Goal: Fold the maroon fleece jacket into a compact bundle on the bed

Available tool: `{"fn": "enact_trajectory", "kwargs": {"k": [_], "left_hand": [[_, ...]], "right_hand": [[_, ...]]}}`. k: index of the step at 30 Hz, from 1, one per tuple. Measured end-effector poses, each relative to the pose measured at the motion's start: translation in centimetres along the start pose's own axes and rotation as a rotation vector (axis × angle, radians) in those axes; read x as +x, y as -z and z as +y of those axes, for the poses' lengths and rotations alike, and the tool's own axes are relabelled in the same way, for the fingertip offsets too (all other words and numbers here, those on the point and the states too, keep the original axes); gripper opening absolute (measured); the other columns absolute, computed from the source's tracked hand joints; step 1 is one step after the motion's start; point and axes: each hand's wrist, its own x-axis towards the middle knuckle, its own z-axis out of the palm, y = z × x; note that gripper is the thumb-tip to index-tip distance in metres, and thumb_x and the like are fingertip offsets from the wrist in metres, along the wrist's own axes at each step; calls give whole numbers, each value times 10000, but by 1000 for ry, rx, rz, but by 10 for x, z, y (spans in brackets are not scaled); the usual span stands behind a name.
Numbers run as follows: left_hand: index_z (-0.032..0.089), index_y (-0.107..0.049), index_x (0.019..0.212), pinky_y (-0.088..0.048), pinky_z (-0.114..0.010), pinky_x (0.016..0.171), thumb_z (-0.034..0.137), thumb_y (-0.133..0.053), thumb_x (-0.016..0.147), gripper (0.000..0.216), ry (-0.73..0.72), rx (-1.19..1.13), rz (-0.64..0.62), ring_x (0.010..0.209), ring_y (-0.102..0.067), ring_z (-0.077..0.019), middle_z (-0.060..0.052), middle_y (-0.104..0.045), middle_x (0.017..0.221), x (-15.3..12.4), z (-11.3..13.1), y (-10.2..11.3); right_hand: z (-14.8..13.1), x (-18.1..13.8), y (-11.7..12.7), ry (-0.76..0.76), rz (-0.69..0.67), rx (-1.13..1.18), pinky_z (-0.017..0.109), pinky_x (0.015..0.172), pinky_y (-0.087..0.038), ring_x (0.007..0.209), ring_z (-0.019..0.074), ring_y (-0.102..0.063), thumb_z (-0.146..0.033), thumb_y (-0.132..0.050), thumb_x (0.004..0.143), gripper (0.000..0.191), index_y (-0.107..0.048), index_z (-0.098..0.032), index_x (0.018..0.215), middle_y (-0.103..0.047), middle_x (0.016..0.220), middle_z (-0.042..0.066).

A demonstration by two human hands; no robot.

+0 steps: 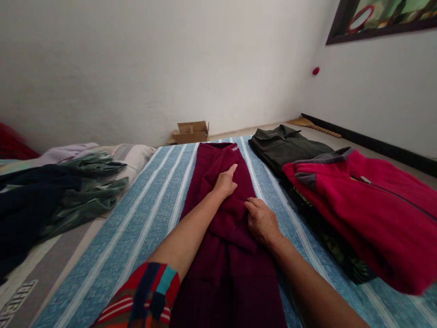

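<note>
Maroon trousers (208, 191) lie lengthwise on the blue striped bed sheet, with the waistband at the far end and the legs running toward me. The cloth is rumpled in the middle. My left hand (225, 183) rests on the upper part of the trousers, index finger stretched out and thumb apart, gripping nothing. At the right edge of the trousers, my right hand (262, 221) is closed on the cloth, with its fingertips curled and partly hidden.
On the right lie a folded red fleece jacket (372, 209) and a dark green garment (290, 146). Dark clothes (44, 191) are heaped on the left over a grey-and-white cover. A cardboard box (191, 132) stands past the bed by the wall.
</note>
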Motion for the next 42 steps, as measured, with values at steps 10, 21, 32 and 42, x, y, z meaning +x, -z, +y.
{"fn": "enact_trajectory", "kwargs": {"k": [10,21,32,42], "left_hand": [[133,-409,1347,-393,-271,940,83,-663,669,726,-14,60,-34,1053,-570,-235,-109,-614,1157,1,2,1],[133,-509,1269,-454,-245,847,96,-656,655,633,124,-207,73,942,-613,-193,-70,-632,1141,6,1,15],[160,-583,1198,-348,-313,1016,14,-588,634,583,125,-101,89,1136,-530,-246,-90,-614,1179,4,-2,20],[205,-472,1300,-367,-334,988,195,-561,745,563,226,230,-12,1166,-509,-245,-98,-565,1254,10,-7,36]], "right_hand": [[-13,-44,27,143,217,105,413,947,-418,1082,220,-520,-176,-389,881,296,-554,-133,1123,-597,1111,138],[-48,-87,22,312,-63,-45,434,1017,-359,1238,259,-422,-375,-506,858,359,-549,-225,1181,-470,1338,123],[-35,-57,5,421,236,51,263,651,-447,698,159,-591,-226,-492,797,103,-560,-231,720,-650,773,11],[-11,107,-29,-48,-20,-32,335,893,-371,1069,236,-504,-216,-425,847,296,-564,-117,1089,-573,1127,147]]}}
